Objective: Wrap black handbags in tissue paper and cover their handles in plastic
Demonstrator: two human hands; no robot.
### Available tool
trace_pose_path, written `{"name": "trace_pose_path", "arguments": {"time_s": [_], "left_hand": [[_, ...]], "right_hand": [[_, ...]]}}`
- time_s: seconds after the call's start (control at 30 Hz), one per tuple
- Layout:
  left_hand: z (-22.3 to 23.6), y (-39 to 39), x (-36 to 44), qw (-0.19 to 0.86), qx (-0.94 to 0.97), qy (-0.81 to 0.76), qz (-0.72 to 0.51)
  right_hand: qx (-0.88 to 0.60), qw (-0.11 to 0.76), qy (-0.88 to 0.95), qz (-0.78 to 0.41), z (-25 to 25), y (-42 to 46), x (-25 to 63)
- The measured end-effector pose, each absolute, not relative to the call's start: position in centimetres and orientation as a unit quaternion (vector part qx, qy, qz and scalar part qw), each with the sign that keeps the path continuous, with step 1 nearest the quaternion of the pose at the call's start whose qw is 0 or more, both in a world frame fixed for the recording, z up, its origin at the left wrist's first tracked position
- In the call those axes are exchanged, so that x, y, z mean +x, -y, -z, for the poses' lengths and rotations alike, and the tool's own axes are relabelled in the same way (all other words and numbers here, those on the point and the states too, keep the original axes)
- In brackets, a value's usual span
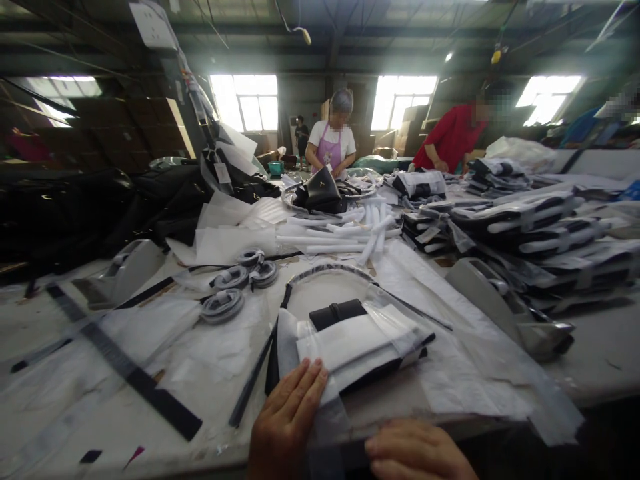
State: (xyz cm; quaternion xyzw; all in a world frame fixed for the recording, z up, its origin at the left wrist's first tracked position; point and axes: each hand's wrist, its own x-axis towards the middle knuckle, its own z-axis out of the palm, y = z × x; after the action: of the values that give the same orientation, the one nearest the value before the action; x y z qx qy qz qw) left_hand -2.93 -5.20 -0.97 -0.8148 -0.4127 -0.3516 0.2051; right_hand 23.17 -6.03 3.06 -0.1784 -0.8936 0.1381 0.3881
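Right hand (417, 450), grip unreadable, lay just short of the wrapped black bag (357, 343), its long axis left-to-right; nearer left hand (290, 410) rested flat-fingered on its near-left corner.

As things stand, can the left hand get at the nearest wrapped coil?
Probably yes: the left hand is on the wrapped bag, and though a dark strap lies between, it looks low and nothing seems to cover the nearest coil.

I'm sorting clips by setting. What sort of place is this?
Probably a bag workshop or packing area: a black bag sits on the long worktable, wrapped goods are piled at the right, and boxes are stacked in the background.
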Motion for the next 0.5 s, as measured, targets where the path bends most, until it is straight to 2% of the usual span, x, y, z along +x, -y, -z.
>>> {"name": "trace_pose_path", "arguments": {"time_s": [0.1, 0.17, 0.37, 0.5], "left_hand": [[1.0, 5.3, -2.8, 0.211, -0.812, 0.413, 0.353], [1.0, 5.3, -2.8, 0.21, -0.808, 0.417, 0.359], [0.8, 5.1, -2.8, 0.201, -0.805, 0.416, 0.371], [0.3, 5.6, -3.4, 0.127, -0.818, 0.426, 0.364]], "right_hand": [[-0.227, 0.438, 0.869, -0.03, -4.9, 4.7, 21.3], [-0.238, 0.427, 0.872, 0.006, -5.6, 3.6, 19.4], [-0.266, 0.367, 0.891, 0.021, -5.3, 2.0, 16.5], [-0.262, 0.344, 0.901, 0.037, -4.1, 1.7, 16.6]]}}
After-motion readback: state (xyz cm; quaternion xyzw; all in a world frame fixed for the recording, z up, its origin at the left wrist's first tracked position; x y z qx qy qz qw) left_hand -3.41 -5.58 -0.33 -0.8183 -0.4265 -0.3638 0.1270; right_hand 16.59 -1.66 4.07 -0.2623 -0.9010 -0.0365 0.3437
